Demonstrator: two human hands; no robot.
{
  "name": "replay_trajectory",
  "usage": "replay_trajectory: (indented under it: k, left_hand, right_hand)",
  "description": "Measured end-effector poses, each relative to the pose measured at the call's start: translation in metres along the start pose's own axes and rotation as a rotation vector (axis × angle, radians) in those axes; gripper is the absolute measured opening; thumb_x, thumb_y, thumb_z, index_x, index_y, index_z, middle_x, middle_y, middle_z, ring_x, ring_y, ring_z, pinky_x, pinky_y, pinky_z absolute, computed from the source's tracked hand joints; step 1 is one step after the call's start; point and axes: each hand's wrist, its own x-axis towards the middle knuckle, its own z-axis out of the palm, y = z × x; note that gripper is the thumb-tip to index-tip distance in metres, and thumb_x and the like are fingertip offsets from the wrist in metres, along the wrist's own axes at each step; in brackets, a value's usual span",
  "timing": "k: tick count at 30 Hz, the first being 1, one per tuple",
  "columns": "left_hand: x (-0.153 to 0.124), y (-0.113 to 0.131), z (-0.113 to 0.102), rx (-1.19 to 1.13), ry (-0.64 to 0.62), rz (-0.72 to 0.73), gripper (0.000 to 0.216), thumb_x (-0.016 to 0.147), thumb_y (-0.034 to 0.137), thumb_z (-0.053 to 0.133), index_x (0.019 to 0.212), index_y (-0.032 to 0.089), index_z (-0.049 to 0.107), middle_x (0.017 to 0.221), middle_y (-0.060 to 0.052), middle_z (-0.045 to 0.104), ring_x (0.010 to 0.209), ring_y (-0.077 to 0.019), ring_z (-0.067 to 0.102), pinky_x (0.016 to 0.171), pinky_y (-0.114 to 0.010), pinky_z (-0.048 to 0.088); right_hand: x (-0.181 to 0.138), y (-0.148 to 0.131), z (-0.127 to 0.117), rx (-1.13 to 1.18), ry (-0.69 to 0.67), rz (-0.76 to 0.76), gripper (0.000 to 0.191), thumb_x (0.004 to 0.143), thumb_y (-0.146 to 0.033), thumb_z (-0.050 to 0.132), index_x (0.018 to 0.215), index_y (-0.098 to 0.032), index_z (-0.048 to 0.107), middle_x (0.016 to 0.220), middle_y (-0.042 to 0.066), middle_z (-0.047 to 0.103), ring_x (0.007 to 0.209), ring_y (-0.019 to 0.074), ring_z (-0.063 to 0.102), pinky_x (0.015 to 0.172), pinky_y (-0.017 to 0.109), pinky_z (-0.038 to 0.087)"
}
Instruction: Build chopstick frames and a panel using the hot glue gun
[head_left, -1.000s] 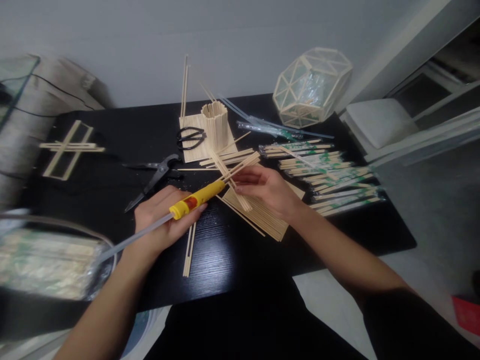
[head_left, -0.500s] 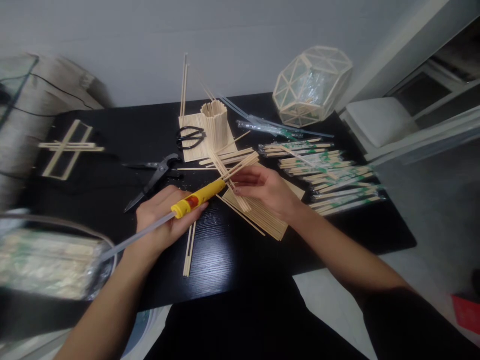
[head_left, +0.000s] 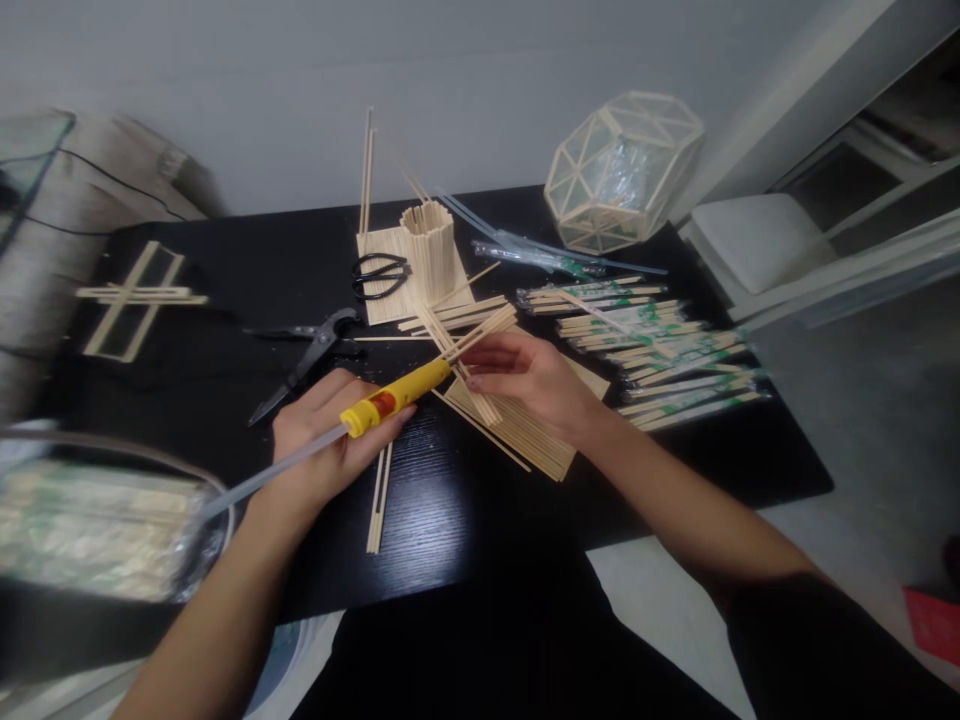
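My left hand (head_left: pixel 319 440) is closed round a yellow pen-shaped glue gun (head_left: pixel 394 396) with a clear glue stick trailing from its back end. Its tip points at a crossed bundle of bamboo sticks (head_left: pixel 469 350). My right hand (head_left: pixel 529 385) pinches that bundle from the right, just above a flat mat of glued sticks (head_left: pixel 525 430) lying on the black table (head_left: pixel 450 500). Two loose sticks (head_left: pixel 379 500) lie under my left wrist.
Black pliers (head_left: pixel 311 358) and black scissors (head_left: pixel 379 275) lie beyond my left hand. A stick-built cup (head_left: pixel 431 245) stands behind them. Wrapped chopstick packs (head_left: pixel 660 350) fill the right side, a geodesic stick globe (head_left: pixel 622 170) sits at the back right, a stick frame (head_left: pixel 135 297) at the far left.
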Motion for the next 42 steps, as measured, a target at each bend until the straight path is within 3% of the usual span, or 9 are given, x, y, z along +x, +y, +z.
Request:
replay_trajectory:
  k: [20,27,42]
  left_hand:
    - [-0.0035,0.0004,-0.0038,-0.012,0.008,-0.029,0.014,0.097,0.035,0.076,0.091,0.025,0.070,0.084,-0.001,0.071,0.069,-0.0154,0.067,0.054,-0.032,0.053]
    - [-0.0006,0.0026,0.0005,-0.021,0.043,0.029,0.011,0.096,0.032,0.077,0.095,0.024,0.070,0.085,-0.001,0.073,0.069,-0.0146,0.068,0.057,-0.031,0.054]
    - [-0.0025,0.0002,-0.0007,-0.014,0.021,-0.010,0.011,0.096,0.031,0.077,0.092,0.025,0.068,0.085,-0.002,0.072,0.070,-0.0163,0.067,0.056,-0.032,0.052]
  right_hand:
    - [0.0012,0.0010,-0.0001,0.032,0.005,-0.002,0.040,0.067,-0.017,0.095,0.104,-0.022,0.080,0.111,0.003,0.082,0.110,0.0220,0.077,0.113,0.047,0.059]
    - [0.0020,0.0020,-0.0003,0.039,0.001,0.014,0.042,0.067,-0.016,0.096,0.105,-0.022,0.080,0.111,0.003,0.082,0.111,0.0214,0.077,0.110,0.045,0.060]
    - [0.0008,0.0018,-0.0010,0.028,-0.008,0.015,0.043,0.068,-0.015,0.094,0.108,-0.022,0.079,0.113,0.004,0.082,0.115,0.0233,0.076,0.113,0.047,0.058]
